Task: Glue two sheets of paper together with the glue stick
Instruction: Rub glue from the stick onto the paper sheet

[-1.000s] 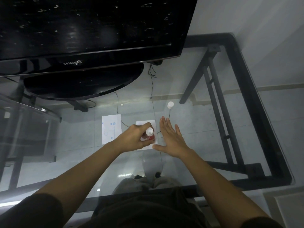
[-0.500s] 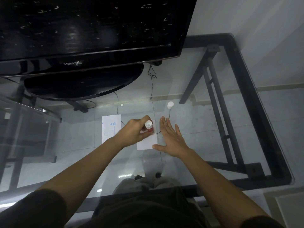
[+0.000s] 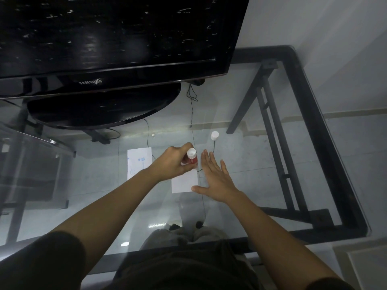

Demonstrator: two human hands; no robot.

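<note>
A person leaned over a glass table (image 3: pixel 272 185), the left hand (image 3: pixel 173 164) wrapped around a red glue stick (image 3: pixel 191 159) and holding it upright with its white end up, apparently so the lower end could bear down on the far part of a white sheet (image 3: pixel 184 184) lying flat on the glass. The right hand (image 3: pixel 215 177) lay spread and flat just beside that sheet, palm down, its thumb reaching to the sheet's near right corner, a placement that looked meant to pin the paper so it would not skid on the slick surface under the rubbing. Whether the glue end was actually touching the paper could not be seen, since the fist hid it. A second sheet (image 3: pixel 139 162), marked with faint blue drawing, waited just to the left, apart from the first and untouched, presumably kept clear until the glue was spread. A small white cap (image 3: pixel 214 135), probably the stick's own, stood beyond the hands, set out of the way. A dark television (image 3: pixel 104 38) on its stand filled the far left of the table. The gluing looked to be under way, the joining not yet done.
</note>
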